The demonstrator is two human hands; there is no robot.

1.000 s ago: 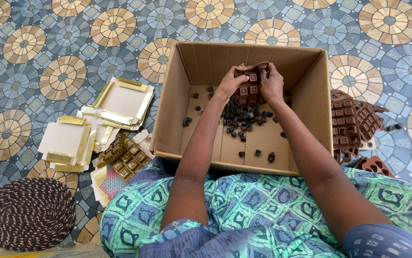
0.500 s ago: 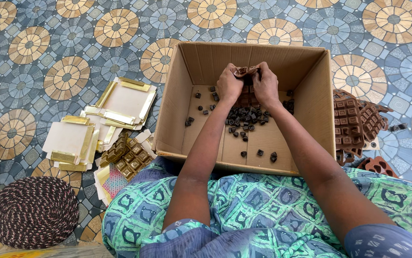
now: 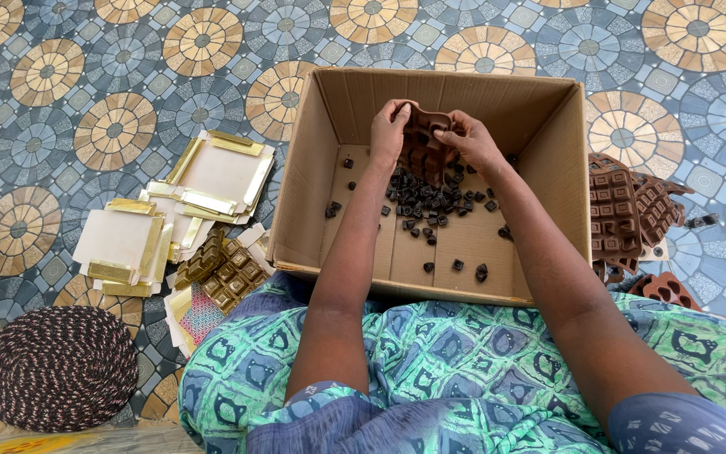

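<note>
Your left hand point(image 3: 390, 126) and right hand point(image 3: 470, 139) both grip the brown mould point(image 3: 424, 139), flexing it over the cardboard box point(image 3: 548, 109) so chocolates point(image 3: 430, 202) drop inside.

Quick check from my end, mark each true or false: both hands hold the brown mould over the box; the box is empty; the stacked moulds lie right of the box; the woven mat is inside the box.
1. Both hands, left hand and right hand, hold the brown mould over the cardboard box. True.
2. The box is empty. False: small dark pieces lie on its bottom.
3. Stacked brown moulds lie right of the box. True.
4. The woven mat is inside the box. False: it lies on the tiled floor, lower left.
</note>
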